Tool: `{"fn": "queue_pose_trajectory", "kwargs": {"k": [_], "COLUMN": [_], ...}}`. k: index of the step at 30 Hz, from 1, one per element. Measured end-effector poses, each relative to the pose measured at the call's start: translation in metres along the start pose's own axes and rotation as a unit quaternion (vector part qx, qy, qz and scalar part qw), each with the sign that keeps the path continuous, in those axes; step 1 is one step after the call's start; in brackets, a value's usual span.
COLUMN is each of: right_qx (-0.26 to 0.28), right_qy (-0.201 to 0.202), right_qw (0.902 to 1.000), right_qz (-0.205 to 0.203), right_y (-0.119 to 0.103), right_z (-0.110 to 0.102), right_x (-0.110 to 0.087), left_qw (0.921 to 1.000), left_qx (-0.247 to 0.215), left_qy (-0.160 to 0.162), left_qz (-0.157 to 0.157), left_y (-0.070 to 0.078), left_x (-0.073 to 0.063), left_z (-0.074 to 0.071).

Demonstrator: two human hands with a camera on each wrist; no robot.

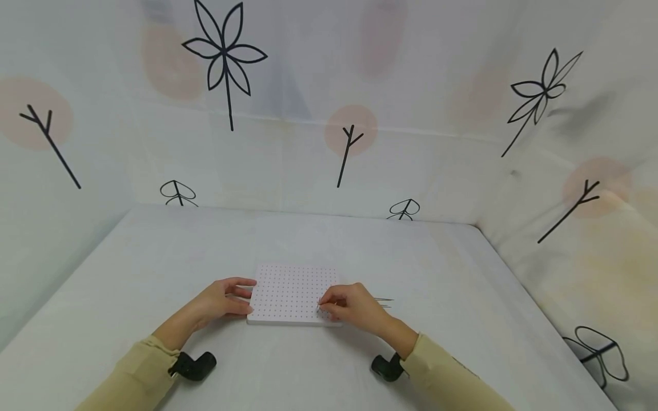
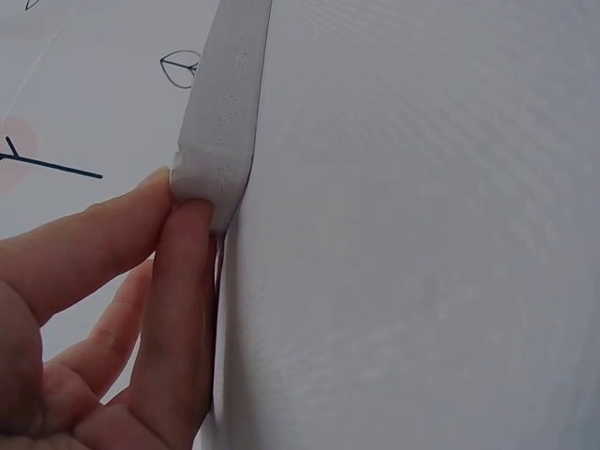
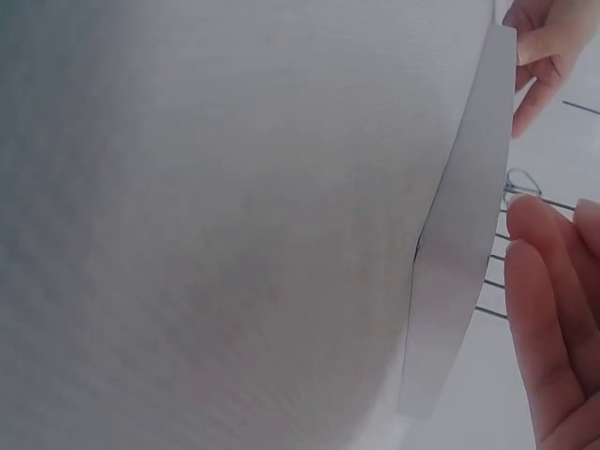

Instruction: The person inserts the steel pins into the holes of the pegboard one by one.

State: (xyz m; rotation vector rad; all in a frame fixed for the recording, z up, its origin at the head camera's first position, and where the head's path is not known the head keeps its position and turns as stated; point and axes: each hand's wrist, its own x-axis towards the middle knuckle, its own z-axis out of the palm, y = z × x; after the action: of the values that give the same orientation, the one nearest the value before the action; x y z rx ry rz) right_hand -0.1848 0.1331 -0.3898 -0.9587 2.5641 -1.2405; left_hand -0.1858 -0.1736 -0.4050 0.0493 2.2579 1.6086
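Observation:
A white pegboard (image 1: 293, 294) with rows of small holes lies flat on the table. My left hand (image 1: 226, 299) touches its left side, thumb near the front corner and fingers farther back; the left wrist view shows fingertips against the board's edge (image 2: 220, 112). Over the board's right front part, my right hand (image 1: 349, 305) pinches a thin, pale pin-like piece (image 1: 318, 307) between thumb and finger. Several thin dark pins (image 3: 492, 312) stand up from the board in the right wrist view, beside the right hand's fingers (image 3: 534, 309). The held piece's tip is too small to make out.
Two thin dark sticks (image 1: 384, 299) show just right of the right hand, partly hidden behind it. A white cloth covers the table (image 1: 288, 371). Cloth walls with printed plants (image 1: 308, 160) stand at the back and sides. Black wrist cameras (image 1: 194, 366) hang at both sleeves.

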Motion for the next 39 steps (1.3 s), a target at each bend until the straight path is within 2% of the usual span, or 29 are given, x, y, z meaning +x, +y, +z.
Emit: {"fn": "queue_pose_trajectory", "kwargs": {"k": [8,16,29,39], "right_qx": [-0.025,-0.046,-0.010,0.032], "right_qy": [-0.006,-0.003,-0.004,0.015], "right_qw": [0.9994,0.9986,0.9996,0.9989], "right_qz": [0.023,0.025,0.025,0.031], "right_y": [-0.005,-0.006,-0.010,-0.007], "right_z": [0.000,-0.002,-0.015,-0.027], "right_x": [0.002,-0.001,-0.008,-0.020], "left_qw": [1.0000,1.0000,1.0000,1.0000], "left_qx": [0.005,0.003,0.001,-0.001], "left_qy": [-0.001,0.003,0.004,0.006], "left_qz": [-0.001,-0.003,-0.004,-0.007], "left_y": [0.001,0.001,0.001,0.004], "left_x": [0.000,0.001,-0.001,-0.002], "left_z": [0.000,0.000,0.001,0.002]}}
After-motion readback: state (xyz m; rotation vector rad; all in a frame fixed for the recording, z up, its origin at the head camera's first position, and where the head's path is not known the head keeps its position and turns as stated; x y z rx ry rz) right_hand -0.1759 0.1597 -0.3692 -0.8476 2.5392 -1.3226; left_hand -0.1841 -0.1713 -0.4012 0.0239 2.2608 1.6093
